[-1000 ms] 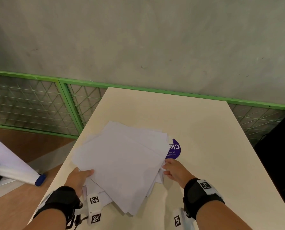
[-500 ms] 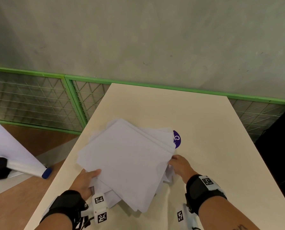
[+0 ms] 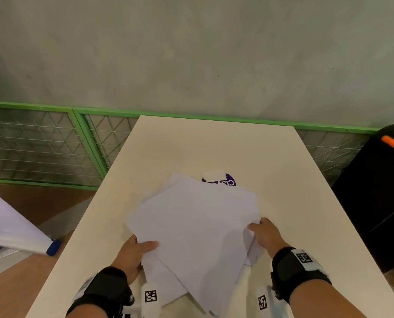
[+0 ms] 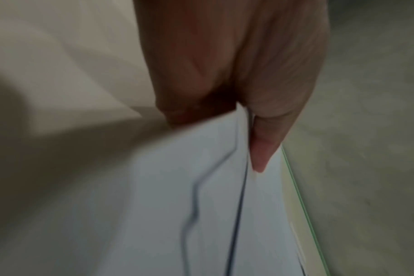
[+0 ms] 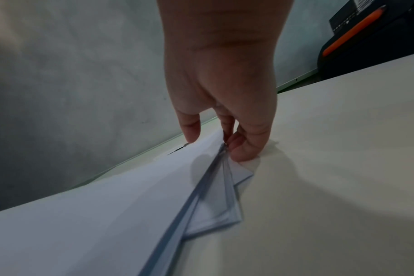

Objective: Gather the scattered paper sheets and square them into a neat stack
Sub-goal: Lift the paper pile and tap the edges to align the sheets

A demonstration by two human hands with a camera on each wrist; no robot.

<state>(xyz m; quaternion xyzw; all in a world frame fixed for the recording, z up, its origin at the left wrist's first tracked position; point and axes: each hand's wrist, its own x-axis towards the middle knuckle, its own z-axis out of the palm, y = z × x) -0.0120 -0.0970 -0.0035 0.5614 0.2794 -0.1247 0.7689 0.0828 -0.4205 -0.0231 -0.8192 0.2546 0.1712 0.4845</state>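
We see matt white paper sheets [image 3: 198,226] on a smooth, matt cream table [image 3: 214,148] (laminate, by its look), before a rough grey concrete wall [image 3: 191,53].

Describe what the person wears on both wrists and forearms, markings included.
Both forearms are bare, no sleeves. Each wrist carries a black fabric strap: left wrist strap, right wrist strap. The right strap bears a white tag with a black square code; a white camera block with a similar code hangs below each wrist.

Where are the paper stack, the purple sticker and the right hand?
paper stack [image 3: 198,228]: head view, middle of the top sheet.
purple sticker [image 3: 229,182]: head view, visible part beyond the papers' far edge.
right hand [image 3: 267,235]: head view, back of the hand at the papers' right edge.
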